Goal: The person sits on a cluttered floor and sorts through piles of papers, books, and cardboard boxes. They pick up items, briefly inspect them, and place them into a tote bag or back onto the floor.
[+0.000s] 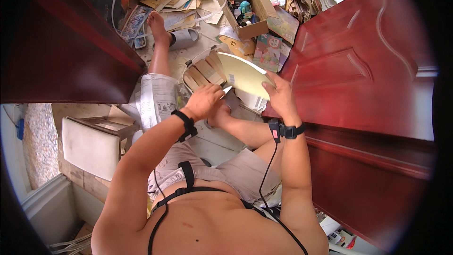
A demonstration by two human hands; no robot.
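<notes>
My right hand grips one edge of a thin, pale yellow book, its thumb on the face that bears a barcode. The book is tilted above the right side of a bin packed with upright paper stacks. Over the bin's near rim, my left hand has its fingers curled around a pale, pointed, blade-like object. Only its tip shows, close to the book's lower left edge; whether they touch I cannot tell.
Loose papers and a carton of small items lie beyond the bin. A colourful book leans nearby. Red wooden door panels flank the right, with a dark red panel on the left. A padded stool stands left; a grey slipper lies ahead.
</notes>
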